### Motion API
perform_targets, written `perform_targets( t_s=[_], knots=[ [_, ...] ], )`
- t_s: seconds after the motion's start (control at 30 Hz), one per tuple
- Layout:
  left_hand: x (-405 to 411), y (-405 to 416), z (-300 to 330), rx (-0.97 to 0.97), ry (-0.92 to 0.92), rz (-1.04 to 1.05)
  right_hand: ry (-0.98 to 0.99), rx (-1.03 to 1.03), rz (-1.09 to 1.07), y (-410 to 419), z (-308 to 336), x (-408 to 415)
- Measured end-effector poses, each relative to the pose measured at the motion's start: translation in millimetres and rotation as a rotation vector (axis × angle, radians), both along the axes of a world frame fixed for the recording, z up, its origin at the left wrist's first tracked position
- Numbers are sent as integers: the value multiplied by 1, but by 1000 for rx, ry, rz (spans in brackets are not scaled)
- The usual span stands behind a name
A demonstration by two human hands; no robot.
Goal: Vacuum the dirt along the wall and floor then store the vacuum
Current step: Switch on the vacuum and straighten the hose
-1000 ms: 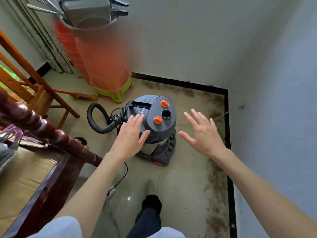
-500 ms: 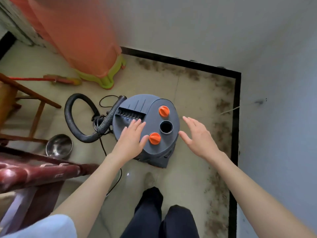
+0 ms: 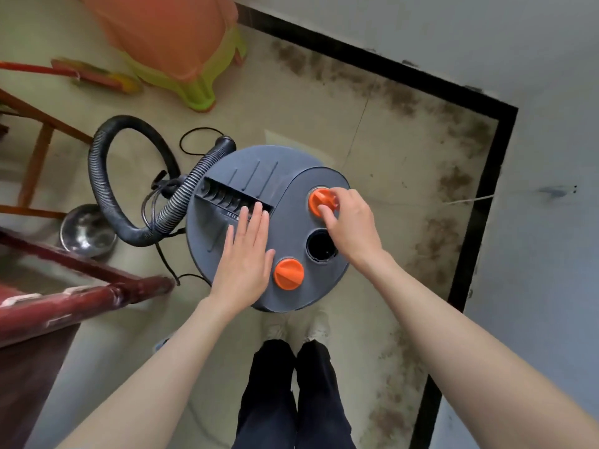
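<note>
**Hands on the vacuum lid**

Dirt (image 3: 431,234) lines the floor (image 3: 372,131) along the right wall. The vacuum (image 3: 259,189) stands before my feet. My left hand (image 3: 244,254) lies flat on it; my right hand (image 3: 351,225) fingers pinch the far orange knob (image 3: 316,202).

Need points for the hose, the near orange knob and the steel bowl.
hose (image 3: 97,176): head view, on the left side of the ribbed loop.
near knob (image 3: 289,273): head view, centre of the orange cap beside the left hand.
bowl (image 3: 87,230): head view, inside the steel basin.
</note>
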State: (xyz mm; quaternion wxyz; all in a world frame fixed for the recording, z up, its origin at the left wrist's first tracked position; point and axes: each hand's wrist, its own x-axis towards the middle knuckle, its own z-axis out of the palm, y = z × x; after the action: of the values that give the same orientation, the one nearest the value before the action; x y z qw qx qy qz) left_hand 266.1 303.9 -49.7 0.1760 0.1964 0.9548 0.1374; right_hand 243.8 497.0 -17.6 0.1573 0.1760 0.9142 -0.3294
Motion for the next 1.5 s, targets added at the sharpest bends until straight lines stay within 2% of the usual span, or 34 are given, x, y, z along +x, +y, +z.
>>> perform_targets(
  t_s=[0.2,0.37,0.6,0.9,1.13,1.2,1.37,1.5],
  knots=[
    [6,4,-12,2,140,-2,82,17,-65,-4,-17,-8],
    [6,4,-12,0,126,8,92,31,-47,-4,-19,-11],
    [6,6,-14,-10,116,14,98,-9,-187,-7,-23,-12],
    [6,6,-15,3,137,22,130,-7,-229,-7,-27,-12],
    [6,3,-10,-16,55,0,170,-137,-244,-12,-17,17],
    [3,1,-5,-17,13,-5,200,-168,-179,-20,-13,43],
    [-3,-7,3,-44,2,-38,142,-103,228,-40,-19,90],
    [-6,-9,3,-25,-11,-58,253,63,306,-48,-22,85]
  ],
)
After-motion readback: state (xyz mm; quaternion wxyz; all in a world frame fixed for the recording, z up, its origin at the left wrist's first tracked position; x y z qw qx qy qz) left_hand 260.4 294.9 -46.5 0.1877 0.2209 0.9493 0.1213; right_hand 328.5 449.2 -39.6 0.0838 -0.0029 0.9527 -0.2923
